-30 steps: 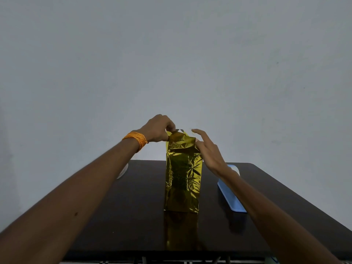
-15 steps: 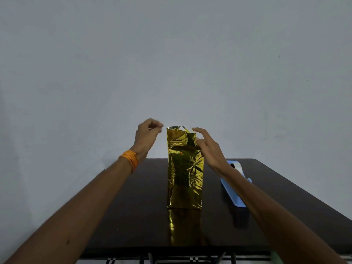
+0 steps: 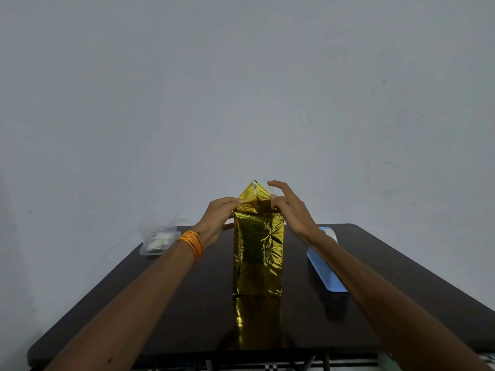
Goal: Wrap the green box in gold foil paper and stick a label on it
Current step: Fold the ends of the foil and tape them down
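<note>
The box stands upright in the middle of the dark table, fully covered in crinkled gold foil paper point(image 3: 257, 253); no green shows. At its top a triangular foil flap point(image 3: 253, 193) points upward. My left hand point(image 3: 218, 218), with an orange thread band on the wrist, presses the folded foil at the top left edge with its fingers. My right hand point(image 3: 290, 210) rests against the top right edge, thumb on the fold and fingers spread and fairly straight above it. No label is visible.
A clear plastic container point(image 3: 158, 236) with small white pieces sits at the table's back left corner. A light blue tray point(image 3: 325, 271) lies to the right of the box, partly behind my right forearm. The dark table point(image 3: 187, 317) ends close in front.
My left hand, lifted away from the box half a second ago, has come back onto the top left fold. The top foil now forms a pointed flap. The view has tilted slightly.
</note>
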A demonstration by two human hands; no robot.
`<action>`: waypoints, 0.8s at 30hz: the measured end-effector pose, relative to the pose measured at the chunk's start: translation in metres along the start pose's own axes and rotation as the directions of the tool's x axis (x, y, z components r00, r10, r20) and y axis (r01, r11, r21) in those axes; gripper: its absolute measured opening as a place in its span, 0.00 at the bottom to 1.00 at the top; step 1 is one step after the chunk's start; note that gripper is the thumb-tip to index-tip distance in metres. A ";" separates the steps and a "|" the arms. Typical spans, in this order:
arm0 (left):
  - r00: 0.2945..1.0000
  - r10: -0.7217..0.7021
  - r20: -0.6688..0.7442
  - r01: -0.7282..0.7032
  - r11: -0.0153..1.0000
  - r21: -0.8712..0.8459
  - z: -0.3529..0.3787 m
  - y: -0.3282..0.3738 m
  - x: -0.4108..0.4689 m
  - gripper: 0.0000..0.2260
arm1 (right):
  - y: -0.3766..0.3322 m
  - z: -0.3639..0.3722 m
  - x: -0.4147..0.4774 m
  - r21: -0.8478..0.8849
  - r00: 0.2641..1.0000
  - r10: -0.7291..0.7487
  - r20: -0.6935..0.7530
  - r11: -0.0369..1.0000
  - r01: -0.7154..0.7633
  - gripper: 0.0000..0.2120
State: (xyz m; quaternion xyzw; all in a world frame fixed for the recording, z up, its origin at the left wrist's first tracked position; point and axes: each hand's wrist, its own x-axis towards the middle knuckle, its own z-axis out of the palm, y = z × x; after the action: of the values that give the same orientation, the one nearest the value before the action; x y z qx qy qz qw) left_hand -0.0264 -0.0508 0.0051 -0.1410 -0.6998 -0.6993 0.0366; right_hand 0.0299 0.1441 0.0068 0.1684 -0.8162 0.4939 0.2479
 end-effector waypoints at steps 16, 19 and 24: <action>0.998 -0.040 0.055 0.038 0.998 0.041 -0.007 0.003 0.004 0.09 | -0.072 0.018 0.022 -0.331 0.994 -0.036 -0.099 0.944 0.001 0.30; 0.997 -0.034 0.067 0.030 0.998 0.052 -0.010 0.002 0.005 0.09 | -0.069 0.013 0.025 0.075 0.980 0.099 -0.171 0.993 -0.087 0.24; 0.999 -0.017 0.042 0.012 0.992 0.128 -0.011 0.000 0.009 0.10 | -0.054 -0.013 0.032 0.320 0.954 0.183 -0.237 0.942 -0.101 0.21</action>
State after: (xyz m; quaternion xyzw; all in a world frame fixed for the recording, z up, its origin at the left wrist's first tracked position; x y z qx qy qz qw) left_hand -0.0367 -0.0599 0.0072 -0.1483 -0.7448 -0.6501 0.0254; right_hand 0.0349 0.1301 0.0696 0.0775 -0.7000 0.6485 0.2888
